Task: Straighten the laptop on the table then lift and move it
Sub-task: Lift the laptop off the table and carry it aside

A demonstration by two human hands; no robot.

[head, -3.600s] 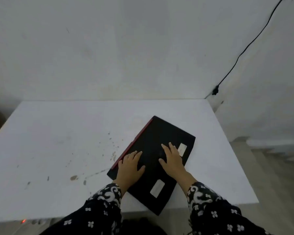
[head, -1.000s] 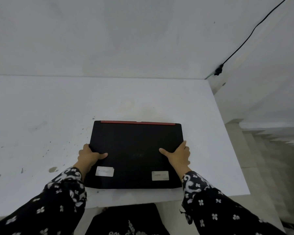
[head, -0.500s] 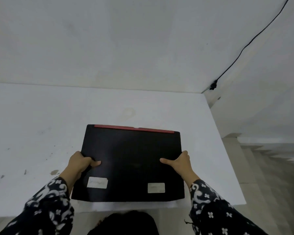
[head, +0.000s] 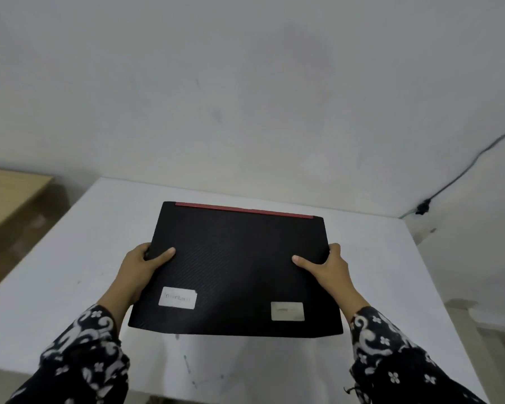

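A closed black laptop (head: 236,258) with a red strip along its far edge and two pale stickers near its front edge is held up above the white table (head: 70,287). My left hand (head: 142,265) grips its left side, thumb on top and fingers underneath. My right hand (head: 328,266) grips its right side the same way. The laptop sits square to me and roughly level, with bare table showing below its front edge.
A white wall rises right behind the table. A black cable (head: 455,179) runs down the wall to a clip at the far right corner. A wooden surface (head: 9,193) stands lower at the far left. Floor and steps lie to the right.
The laptop went from askew and flat under my palms to square with the table. Both hands then gripped its sides and raised it off the table and closer to the camera.
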